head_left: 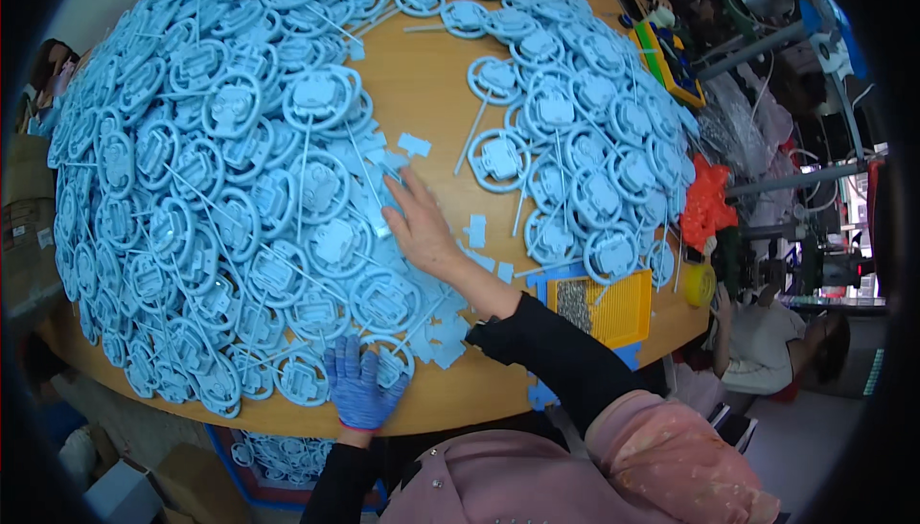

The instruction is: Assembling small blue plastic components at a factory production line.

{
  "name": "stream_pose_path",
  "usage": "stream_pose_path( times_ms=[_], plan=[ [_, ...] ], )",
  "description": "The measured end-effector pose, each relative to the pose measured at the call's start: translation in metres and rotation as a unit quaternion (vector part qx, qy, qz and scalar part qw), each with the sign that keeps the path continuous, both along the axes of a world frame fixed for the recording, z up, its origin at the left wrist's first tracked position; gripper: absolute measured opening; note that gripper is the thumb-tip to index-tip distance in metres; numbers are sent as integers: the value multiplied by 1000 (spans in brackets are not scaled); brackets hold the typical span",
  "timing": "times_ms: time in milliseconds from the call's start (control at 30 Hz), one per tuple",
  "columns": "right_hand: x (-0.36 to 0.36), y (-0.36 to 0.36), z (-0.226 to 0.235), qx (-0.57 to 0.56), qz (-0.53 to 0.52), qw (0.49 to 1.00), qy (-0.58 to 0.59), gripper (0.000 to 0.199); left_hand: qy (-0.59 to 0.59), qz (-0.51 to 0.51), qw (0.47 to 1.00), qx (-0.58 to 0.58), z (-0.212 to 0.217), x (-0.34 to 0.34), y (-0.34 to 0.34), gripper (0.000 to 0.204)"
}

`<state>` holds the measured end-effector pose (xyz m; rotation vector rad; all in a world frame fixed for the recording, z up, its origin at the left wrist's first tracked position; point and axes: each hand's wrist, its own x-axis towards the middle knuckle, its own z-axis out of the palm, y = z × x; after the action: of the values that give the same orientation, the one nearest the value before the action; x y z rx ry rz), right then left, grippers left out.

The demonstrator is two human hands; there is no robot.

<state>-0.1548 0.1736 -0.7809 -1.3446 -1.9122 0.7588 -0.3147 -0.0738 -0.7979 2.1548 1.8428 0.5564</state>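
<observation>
Both hands (422, 227) on blue rings (316, 236), table (422, 73)

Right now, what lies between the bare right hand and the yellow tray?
In the head view, between the right hand and the yellow tray: bare wooden table with small loose blue pieces scattered on it.

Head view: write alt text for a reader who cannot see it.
A person's bare right hand lies flat on a heap of light blue round plastic frames covering a wooden table, while the left hand, in a blue glove, rests on frames at the near edge. A second heap lies to the right, beside a yellow tray.
</observation>
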Motion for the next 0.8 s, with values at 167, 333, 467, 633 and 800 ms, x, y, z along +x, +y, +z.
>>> stream_pose_path(
  times_ms=[167, 333, 467, 633, 800],
  plan=[
    [93, -44, 10, -25, -51, 997, -52, 39, 8, -13, 1000, 14, -1, 4, -1, 81],
    [128, -54, -4, -10, -95, 973, -211, 41, 15, -15, 999, 49, 0, 7, -4, 81],
    [123, -43, -20, -4, -98, 923, -372, 53, 11, 2, 999, 41, -2, 6, -12, 74],
    [135, -26, -14, -34, -89, 908, -407, 49, 18, 8, 999, 29, 6, 8, -8, 68],
    [124, -101, 47, 87, 113, 972, -186, 43, 1, -26, 990, 136, 16, 14, 3, 55]
  ],
)
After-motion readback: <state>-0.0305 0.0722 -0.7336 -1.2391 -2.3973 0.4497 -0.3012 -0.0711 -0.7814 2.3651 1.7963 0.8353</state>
